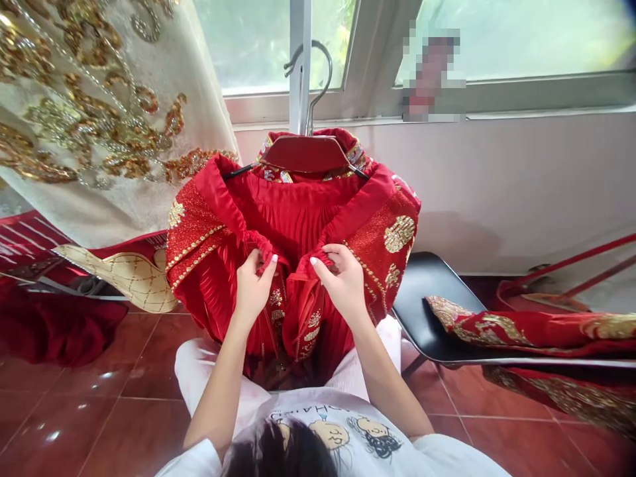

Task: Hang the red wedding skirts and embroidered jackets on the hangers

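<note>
A red pleated garment (293,218) with gold embroidery hangs in front of me on a red hanger (304,154) with a metal hook. My left hand (254,286) pinches the left edge of the garment's front opening, fingers closed on the red cloth. My right hand (340,278) grips the right edge of the same opening, fingers curled round the fabric. The two hands sit close together at the middle of the garment, above my lap.
A cream gown (99,106) with gold beading hangs at the upper left. A black chair (427,305) at the right carries another red and gold garment (527,328). Red tiled floor (99,411) lies below; a window and white wall stand behind.
</note>
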Tool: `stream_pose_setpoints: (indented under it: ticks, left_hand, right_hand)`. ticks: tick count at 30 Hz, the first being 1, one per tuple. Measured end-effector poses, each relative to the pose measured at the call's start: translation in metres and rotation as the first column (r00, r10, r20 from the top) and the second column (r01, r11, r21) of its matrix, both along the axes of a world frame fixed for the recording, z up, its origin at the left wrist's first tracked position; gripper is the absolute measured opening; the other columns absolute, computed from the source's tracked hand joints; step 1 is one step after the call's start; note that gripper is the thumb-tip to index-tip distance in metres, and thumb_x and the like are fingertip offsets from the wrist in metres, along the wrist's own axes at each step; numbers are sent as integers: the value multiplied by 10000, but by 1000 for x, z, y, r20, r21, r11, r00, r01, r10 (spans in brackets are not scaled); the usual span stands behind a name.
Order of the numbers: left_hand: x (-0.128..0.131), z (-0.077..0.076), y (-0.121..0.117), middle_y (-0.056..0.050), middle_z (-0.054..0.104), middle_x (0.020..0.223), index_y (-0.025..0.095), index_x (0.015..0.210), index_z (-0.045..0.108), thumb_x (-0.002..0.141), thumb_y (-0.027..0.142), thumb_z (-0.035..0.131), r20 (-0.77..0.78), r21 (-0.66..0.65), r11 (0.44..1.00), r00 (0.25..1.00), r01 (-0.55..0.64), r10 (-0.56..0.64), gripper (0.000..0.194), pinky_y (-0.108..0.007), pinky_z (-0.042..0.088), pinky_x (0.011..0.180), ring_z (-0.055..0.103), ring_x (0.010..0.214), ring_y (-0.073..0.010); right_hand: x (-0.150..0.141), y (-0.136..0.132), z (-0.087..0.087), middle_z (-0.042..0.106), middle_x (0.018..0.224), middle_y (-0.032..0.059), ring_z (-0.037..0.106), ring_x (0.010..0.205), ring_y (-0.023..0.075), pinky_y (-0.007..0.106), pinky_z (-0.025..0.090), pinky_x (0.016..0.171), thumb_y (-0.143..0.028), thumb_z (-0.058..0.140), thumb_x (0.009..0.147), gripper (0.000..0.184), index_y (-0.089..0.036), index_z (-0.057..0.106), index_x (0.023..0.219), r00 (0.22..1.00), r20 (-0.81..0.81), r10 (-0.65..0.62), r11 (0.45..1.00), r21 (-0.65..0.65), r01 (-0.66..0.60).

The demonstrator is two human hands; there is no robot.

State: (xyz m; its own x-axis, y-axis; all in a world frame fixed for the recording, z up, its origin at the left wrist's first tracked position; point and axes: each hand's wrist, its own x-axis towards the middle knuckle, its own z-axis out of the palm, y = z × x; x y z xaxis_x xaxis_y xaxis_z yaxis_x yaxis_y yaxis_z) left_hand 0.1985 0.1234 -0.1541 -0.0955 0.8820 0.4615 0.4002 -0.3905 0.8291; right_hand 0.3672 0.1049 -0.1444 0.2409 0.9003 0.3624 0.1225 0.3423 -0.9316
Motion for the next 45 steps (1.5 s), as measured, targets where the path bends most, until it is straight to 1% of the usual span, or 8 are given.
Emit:
stream_pose_setpoints:
  ticks: [9,13,16,19,23,32,37,45]
  left_hand:
    - [18,-86,-22,-64,683,848,176,874,588,871,410,567,-222,-205,972,973,-111,65,235,-291,484,722,649,774,-189]
    - [32,-124,-39,-77,667,914,184,918,590,867,327,574,-399,-189,970,915,-150,64,153,-304,494,710,645,835,-212]
    - [44,-143,-48,-62,649,850,195,820,588,865,208,526,-472,-131,983,880,-127,51,77,-299,493,687,628,806,-205]
    - [50,-156,-56,-62,635,814,200,760,583,841,150,513,-485,-106,992,875,-70,10,118,-315,498,698,611,795,-210]
    - [47,-165,-63,-66,633,885,198,810,578,836,159,532,-447,-74,997,894,1,-34,66,-331,509,765,603,846,-205]
    - [45,-164,-41,-118,648,1074,166,1124,519,835,240,566,-13,-187,982,1000,-27,25,302,-373,483,898,622,1004,-214]
    - [44,-154,-27,-7,584,708,181,721,538,805,239,565,36,-220,974,998,50,-43,106,-267,452,673,557,685,-149]
    - [37,-154,-29,-29,601,763,181,731,551,751,189,535,30,-183,983,999,31,-26,27,-292,452,721,554,749,-177]
  right_hand:
    - [3,-29,-58,703,961,95,681,826,217,336,538,723,-353,629,792,453,-178,487,1184,962,232,-142,977,-124,174]
    - [1,-53,-68,686,954,100,655,877,220,351,519,775,-302,642,797,298,-180,564,1057,820,334,-465,885,211,416]
    - [-10,-66,-76,615,631,9,592,577,134,240,467,587,-275,598,842,148,-199,552,724,836,430,-340,935,253,249]
    - [-19,-62,-90,570,511,10,533,443,135,244,390,484,-392,591,830,280,-192,558,638,786,603,-138,979,-38,201]
    - [-10,-38,-105,602,540,77,572,484,202,297,395,509,-495,473,855,393,-186,565,630,756,651,-70,919,-252,302]
    - [-1,-24,-113,653,663,59,639,623,202,331,517,654,-534,453,858,379,-201,549,706,973,158,166,937,-334,-106]
    - [-1,-31,-108,669,707,71,649,672,223,340,508,668,-516,431,876,373,-199,604,782,960,256,113,927,-376,-9]
    - [-15,-39,-111,677,684,61,631,638,213,317,471,651,-392,498,858,289,-178,663,756,886,427,179,898,-439,30]
